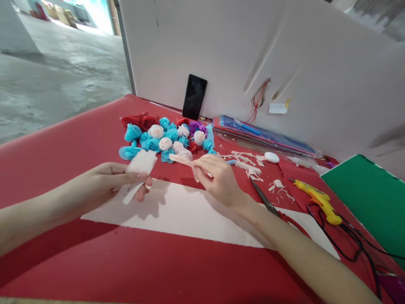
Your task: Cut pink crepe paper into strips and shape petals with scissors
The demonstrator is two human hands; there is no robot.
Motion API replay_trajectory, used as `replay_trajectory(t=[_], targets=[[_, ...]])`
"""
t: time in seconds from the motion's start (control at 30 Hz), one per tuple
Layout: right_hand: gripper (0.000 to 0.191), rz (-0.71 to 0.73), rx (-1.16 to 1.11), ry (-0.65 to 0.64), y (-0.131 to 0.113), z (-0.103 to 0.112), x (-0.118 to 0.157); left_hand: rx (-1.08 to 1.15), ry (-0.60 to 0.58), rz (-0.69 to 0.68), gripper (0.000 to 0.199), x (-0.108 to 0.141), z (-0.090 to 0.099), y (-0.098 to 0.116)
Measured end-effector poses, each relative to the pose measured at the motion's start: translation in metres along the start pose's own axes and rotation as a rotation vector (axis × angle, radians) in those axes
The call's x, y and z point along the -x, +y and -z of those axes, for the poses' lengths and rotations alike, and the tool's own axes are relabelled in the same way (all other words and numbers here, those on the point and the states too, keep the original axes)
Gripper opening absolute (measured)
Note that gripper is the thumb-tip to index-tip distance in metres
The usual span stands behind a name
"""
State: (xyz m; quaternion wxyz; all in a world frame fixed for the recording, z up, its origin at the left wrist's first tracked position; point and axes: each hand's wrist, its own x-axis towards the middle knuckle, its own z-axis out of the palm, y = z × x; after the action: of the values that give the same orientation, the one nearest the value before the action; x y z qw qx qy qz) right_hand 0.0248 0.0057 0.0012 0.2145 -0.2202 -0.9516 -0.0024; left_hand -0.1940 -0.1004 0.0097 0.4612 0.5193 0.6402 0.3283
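Note:
My left hand [123, 181] is closed on a stack of cream crepe paper strips [142, 162], pinched between thumb and fingers. In my right hand [215, 173] a narrow, twisted pale paper strip [182, 159] is held, its free end pointing left. Both hands hover over a long pale crepe paper sheet [190, 211] spread on the red table [126, 261]. Just beyond them lies a cluster of paper roses [165, 143] in blue, white, red and purple. Scissors [265, 200] with red handles lie beneath my right forearm, partly hidden.
A yellow glue gun [319, 200] with a black cable lies at the right, beside a green board [367, 207]. Paper scraps [249, 166] and a white oval object [271, 157] are nearby. Behind, a phone [194, 97] leans on the wall, near plastic-wrapped paper packs [268, 137].

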Motion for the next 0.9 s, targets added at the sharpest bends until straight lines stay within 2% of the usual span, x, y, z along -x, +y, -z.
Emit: replay_trajectory(t=[0.1,0.27,0.4,0.5,0.57,0.7,0.77,0.83,0.9], targets=[[0.024,-0.045,0.057,-0.098,0.004,0.019,0.011,0.175,-0.078,0.142,0.037,0.001,0.002,0.004],[0.018,-0.085,0.062,-0.327,0.001,0.038,0.026,0.177,-0.095,0.122,0.033,-0.001,0.005,0.003],[0.019,-0.121,-0.050,-0.387,-0.030,0.025,0.016,0.159,-0.112,0.071,0.030,0.000,0.009,0.004],[0.030,-0.175,-0.132,-0.452,-0.047,0.011,-0.003,0.195,-0.099,0.085,0.029,-0.001,0.015,0.004],[0.033,-0.227,-0.195,-0.512,-0.049,0.005,-0.017,0.212,-0.044,0.059,0.027,-0.003,0.021,0.002],[0.039,-0.319,-0.323,-0.586,-0.041,0.001,-0.040,0.236,0.140,-0.073,0.032,-0.009,0.032,-0.001],[0.038,-0.329,-0.396,-0.555,-0.039,0.000,-0.045,0.261,0.210,-0.085,0.029,-0.010,0.036,0.002],[0.029,-0.319,-0.499,-0.490,-0.039,-0.003,-0.045,0.308,0.284,-0.098,0.026,-0.008,0.041,0.005],[0.018,-0.317,-0.632,-0.403,-0.039,-0.006,-0.041,0.350,0.421,-0.204,0.022,-0.006,0.048,0.006]])
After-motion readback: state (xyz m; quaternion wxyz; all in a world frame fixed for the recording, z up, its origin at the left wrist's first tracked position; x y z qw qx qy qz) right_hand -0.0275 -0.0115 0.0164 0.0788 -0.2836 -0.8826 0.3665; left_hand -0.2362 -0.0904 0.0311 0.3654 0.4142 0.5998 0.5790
